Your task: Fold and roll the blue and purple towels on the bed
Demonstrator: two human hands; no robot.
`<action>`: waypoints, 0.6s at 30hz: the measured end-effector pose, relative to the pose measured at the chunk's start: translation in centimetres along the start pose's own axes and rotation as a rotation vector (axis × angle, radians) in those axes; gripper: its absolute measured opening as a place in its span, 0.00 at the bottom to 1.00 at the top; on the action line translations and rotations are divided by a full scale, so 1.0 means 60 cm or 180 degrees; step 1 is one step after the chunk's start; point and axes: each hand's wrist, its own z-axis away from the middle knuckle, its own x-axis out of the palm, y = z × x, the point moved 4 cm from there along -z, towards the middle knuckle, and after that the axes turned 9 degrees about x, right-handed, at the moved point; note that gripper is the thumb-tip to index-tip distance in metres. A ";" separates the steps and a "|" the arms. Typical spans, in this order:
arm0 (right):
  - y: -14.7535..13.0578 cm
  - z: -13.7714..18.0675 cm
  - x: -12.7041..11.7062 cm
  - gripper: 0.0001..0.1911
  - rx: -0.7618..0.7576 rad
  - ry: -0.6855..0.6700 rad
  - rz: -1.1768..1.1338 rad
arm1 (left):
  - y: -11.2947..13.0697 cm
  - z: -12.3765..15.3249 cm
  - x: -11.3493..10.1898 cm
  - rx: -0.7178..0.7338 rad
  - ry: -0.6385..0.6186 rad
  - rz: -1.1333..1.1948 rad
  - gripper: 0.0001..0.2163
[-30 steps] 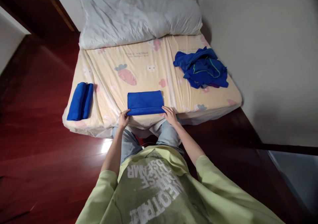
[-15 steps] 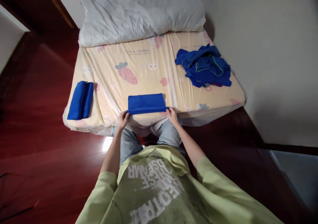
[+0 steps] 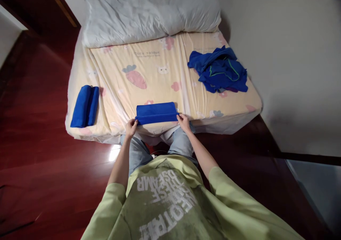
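Cloth (image 3: 156, 109) lies at the frame's centre, near the edge of the bed (image 3: 154, 87). Your left hand (image 3: 131, 127) and right hand (image 3: 183, 123) pinch its lower ends, both closed on fabric. Pulling harder with one could skew it; a loose pinch could let it unfold.

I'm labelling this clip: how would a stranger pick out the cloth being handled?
Start at the bed, near side. There lies the folded blue cloth, left hand and right hand gripping its ends; the blue bundle and crumpled blue pile are untouched.
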 end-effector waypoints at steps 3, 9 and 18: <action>-0.003 0.001 0.000 0.25 -0.0001 0.0066 -0.0014 | -0.002 0.001 0.002 -0.0082 0.0070 0.0100 0.17; -0.001 0.000 0.000 0.24 -0.0004 0.0107 -0.0044 | -0.002 0.002 0.002 -0.0226 0.0330 0.0314 0.17; -0.004 -0.001 -0.001 0.23 -0.0042 0.0137 -0.0092 | -0.018 0.003 0.006 -0.0225 0.0369 0.0246 0.16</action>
